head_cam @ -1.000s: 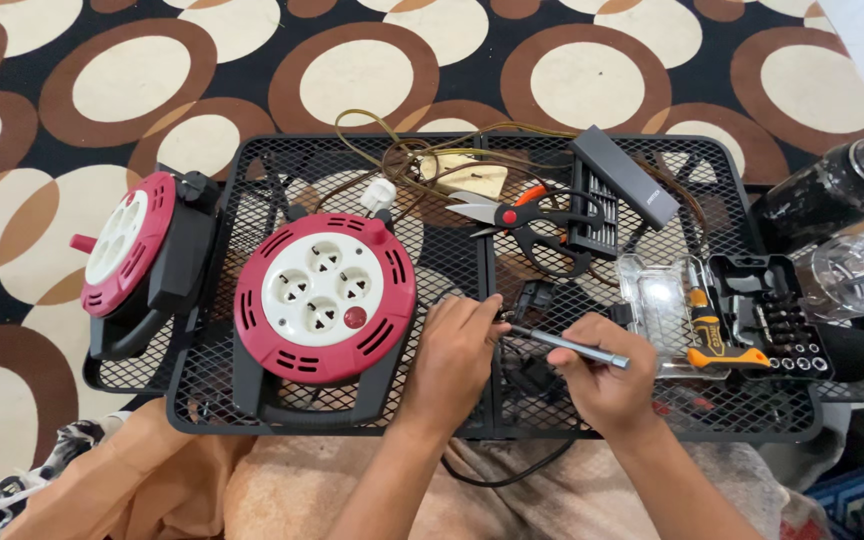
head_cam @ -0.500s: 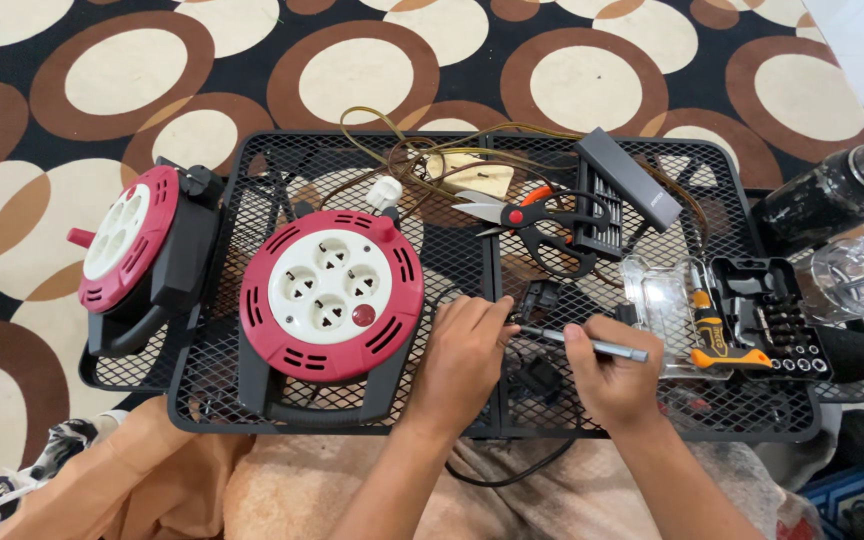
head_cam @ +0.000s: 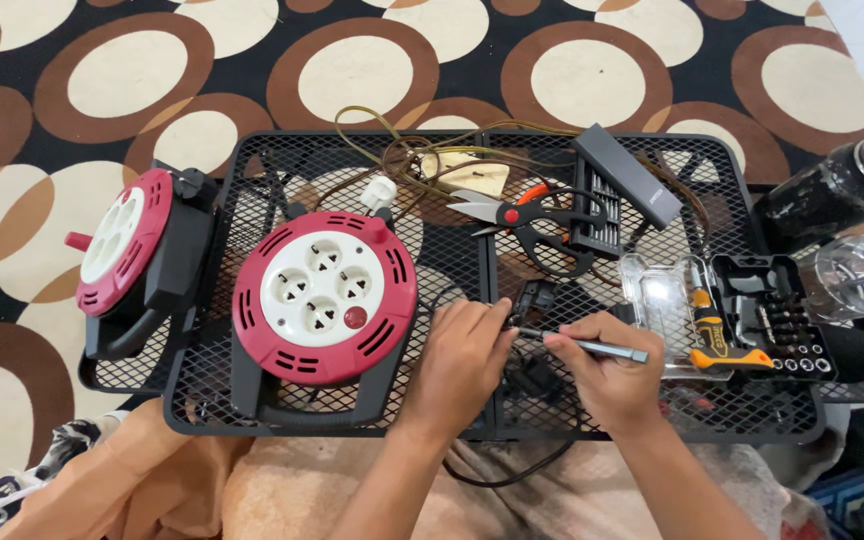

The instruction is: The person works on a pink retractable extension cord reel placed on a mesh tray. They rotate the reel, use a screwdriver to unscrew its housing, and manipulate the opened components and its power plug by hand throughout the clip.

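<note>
Black plastic plug (head_cam: 535,300): we steady it on the black mesh table (head_cam: 352,160), left hand (head_cam: 462,355) pinching it; right hand (head_cam: 607,375) grips a slim grey screwdriver (head_cam: 592,347), tip against it.

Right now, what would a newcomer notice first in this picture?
Probably the red-and-white cable reel with four sockets, on the left half of the black mesh table. Just right of it, the left hand holds a small black plug while the right hand points a thin grey screwdriver at it.
</note>
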